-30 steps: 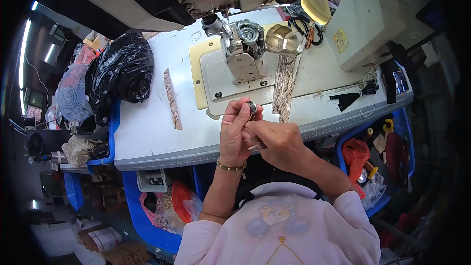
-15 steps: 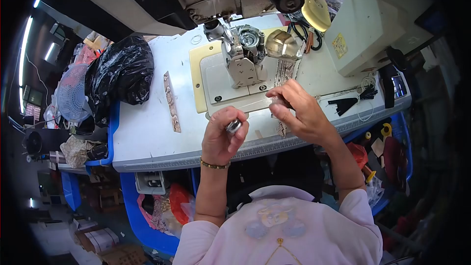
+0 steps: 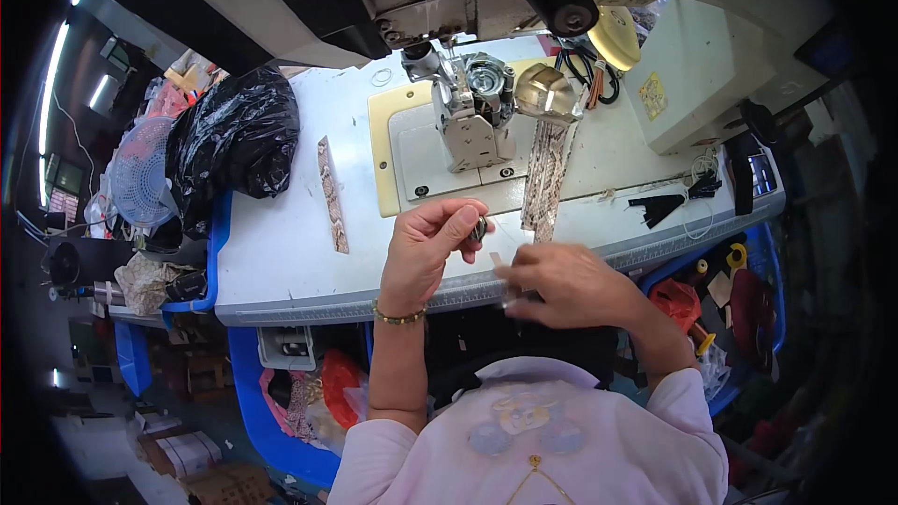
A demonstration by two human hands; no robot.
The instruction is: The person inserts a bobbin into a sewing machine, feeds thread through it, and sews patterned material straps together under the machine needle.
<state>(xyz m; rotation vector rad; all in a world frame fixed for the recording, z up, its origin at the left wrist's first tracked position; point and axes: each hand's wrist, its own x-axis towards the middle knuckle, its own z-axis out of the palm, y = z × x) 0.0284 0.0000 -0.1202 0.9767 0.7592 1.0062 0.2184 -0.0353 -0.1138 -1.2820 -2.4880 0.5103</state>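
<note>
In my left hand [image 3: 432, 248] a small, shiny metal bobbin case [image 3: 478, 229] is pinched between thumb and fingers, just in front of the sewing machine [image 3: 475, 142]. The machine's round metal hook [image 3: 485, 79] is exposed. My right hand [image 3: 571, 285] is beside the left one, over the table's front edge, its curled fingers smeared by motion; whether they hold anything is not visible. Just beyond it, a snake-print strip [image 3: 544, 182] hangs down from beside the machine's metal cover [image 3: 547, 92] onto the table. Another narrow snake-print strip [image 3: 332, 196] lies to the left.
A black plastic bag [image 3: 234, 136] sits at the table's left edge. Black zipper-like pieces [image 3: 659, 206] and white thread [image 3: 703, 168] lie on the right. Blue bins [image 3: 245, 383] hang below the table front. The machine head [image 3: 421, 0] overhangs the work area.
My left hand has turned and lifted slightly, bringing the bobbin case to its fingertips. My right hand has dropped toward me, off the snake-print strip, uncovering it. The view has shifted slightly.
</note>
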